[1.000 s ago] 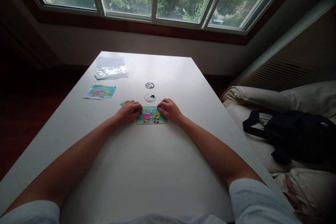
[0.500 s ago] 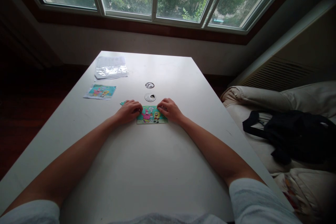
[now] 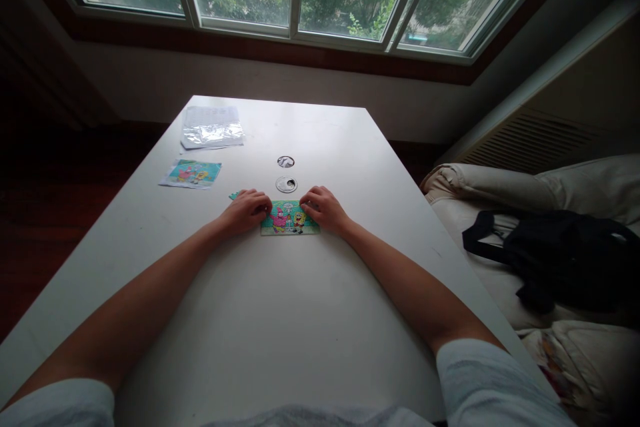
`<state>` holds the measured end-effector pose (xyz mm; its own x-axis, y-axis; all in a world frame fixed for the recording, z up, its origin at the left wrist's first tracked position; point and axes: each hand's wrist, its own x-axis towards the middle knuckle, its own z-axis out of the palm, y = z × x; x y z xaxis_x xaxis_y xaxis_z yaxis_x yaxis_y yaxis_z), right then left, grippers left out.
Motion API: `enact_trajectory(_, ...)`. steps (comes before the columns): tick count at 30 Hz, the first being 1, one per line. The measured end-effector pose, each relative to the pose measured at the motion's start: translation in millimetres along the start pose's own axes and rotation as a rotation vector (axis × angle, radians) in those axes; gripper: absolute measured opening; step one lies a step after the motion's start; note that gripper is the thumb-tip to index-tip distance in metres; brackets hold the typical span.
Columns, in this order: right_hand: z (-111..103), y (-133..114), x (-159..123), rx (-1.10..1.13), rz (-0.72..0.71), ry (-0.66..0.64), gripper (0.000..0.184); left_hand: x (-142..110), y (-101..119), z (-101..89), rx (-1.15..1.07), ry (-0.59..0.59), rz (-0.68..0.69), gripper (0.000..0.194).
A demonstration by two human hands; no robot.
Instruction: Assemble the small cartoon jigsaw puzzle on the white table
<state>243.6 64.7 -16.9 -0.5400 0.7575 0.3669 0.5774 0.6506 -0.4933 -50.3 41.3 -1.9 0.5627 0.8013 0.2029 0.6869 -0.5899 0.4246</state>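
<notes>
A small jigsaw puzzle point(image 3: 285, 219) with cartoon figures on a teal ground lies flat on the white table point(image 3: 280, 320). It looks mostly put together; its upper corners are partly covered by fingers. My left hand point(image 3: 247, 209) has its fingers curled and closed at the puzzle's left edge. At the upper right edge, my right hand point(image 3: 323, 207) is closed too, with fingertips pressed on the puzzle. Teal puzzle pieces point(image 3: 233, 196) peek out just behind my left hand. To the left lies a sheet with a similar cartoon picture point(image 3: 193, 174).
Beyond the puzzle, two round cable holes point(image 3: 287, 185) are set in the tabletop. Papers in a clear plastic sleeve point(image 3: 212, 127) lie at the far left. A sofa point(image 3: 500, 187) with a dark bag point(image 3: 575, 260) on it stands to the right, a window ahead.
</notes>
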Motion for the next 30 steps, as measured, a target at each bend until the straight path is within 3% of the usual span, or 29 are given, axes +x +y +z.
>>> enact_trajectory(30, -0.1, -0.2, -0.1, 0.006, -0.007, 0.008, 0.012, -0.1, 1.0, -1.2, 0.014, 0.005, 0.0, 0.016)
